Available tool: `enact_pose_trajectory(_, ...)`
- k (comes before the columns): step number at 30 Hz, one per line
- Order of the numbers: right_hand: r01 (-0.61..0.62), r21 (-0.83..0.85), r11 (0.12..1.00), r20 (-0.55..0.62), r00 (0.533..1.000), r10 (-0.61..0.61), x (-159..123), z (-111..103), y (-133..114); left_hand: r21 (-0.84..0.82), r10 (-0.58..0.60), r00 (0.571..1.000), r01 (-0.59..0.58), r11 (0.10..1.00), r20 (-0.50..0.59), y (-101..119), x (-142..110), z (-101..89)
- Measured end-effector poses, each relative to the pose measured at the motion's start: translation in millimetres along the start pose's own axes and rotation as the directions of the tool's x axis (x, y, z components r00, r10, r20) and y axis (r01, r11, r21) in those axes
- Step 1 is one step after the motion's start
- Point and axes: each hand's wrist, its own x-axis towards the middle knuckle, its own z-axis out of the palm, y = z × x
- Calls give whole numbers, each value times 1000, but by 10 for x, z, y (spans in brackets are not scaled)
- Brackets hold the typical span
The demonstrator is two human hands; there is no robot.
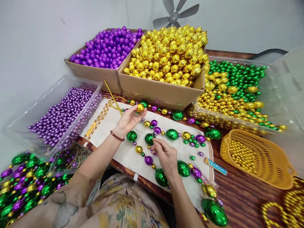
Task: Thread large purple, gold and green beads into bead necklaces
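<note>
My left hand is raised over the white cloth, its fingertips closed on a shiny gold bead. Lower and to the right, my right hand pinches a thin needle-like strand that points up toward the gold bead. Whether the strand passes through the bead I cannot tell. Around both hands curves a strung garland of green, gold and purple beads, among them a large green bead and a purple bead. Several small loose green beads lie right of my right hand.
Cardboard boxes of purple beads and gold beads stand behind the cloth. Clear bins flank them. An orange basket with small gold beads and a blue-handled cutter are at right. Finished-looking strands pile at lower left.
</note>
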Motion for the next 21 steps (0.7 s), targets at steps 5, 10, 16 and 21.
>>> enact_pose_trajectory(5,-12,-1,1000,-4,1000,12,-13,7,-5,64,44,999,-45,997,11,-23,-9,-3)
enact_pose_trajectory(10,-15,-18,1000,-5,1000,15,-26,5,-13,123,74,996,-81,989,59,-23,-36,-7)
enact_pose_trajectory(16,-37,-18,999,-15,999,37,-17,55,54,199,127,978,-160,967,167,-36,-102,-3)
enact_pose_trajectory(21,-23,23,999,-8,1000,23,63,122,82,284,118,971,-174,943,207,-104,-216,20)
